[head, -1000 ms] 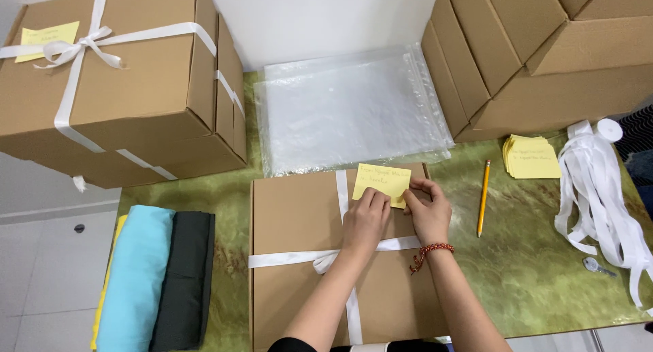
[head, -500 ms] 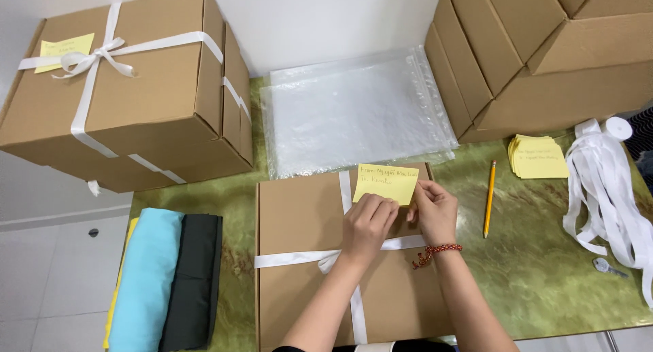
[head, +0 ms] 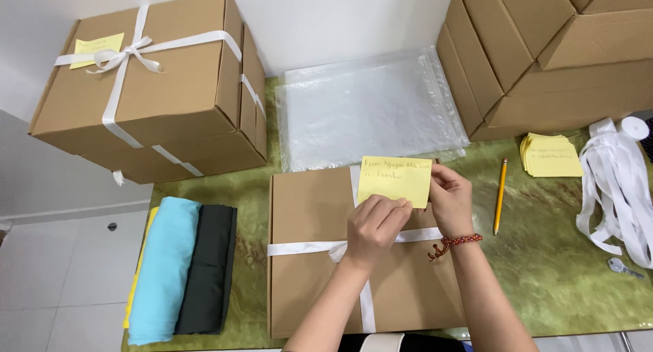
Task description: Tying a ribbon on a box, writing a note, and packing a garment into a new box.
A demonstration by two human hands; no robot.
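A flat brown cardboard box tied with white ribbon lies on the green table in front of me. Both hands hold a yellow sticky note with handwriting over the box's upper right part. My left hand pinches the note's lower edge. My right hand, with a red bead bracelet at the wrist, grips the note's right side.
A ribboned box stack with a yellow note stands at back left. Clear plastic bags lie behind the box. Plain boxes are stacked at back right. A pencil, sticky note pad and loose white ribbon lie right. Folded cloths lie left.
The yellow note has been lifted slightly off the box top and now tilts up toward me between both hands. The view has shifted a little.
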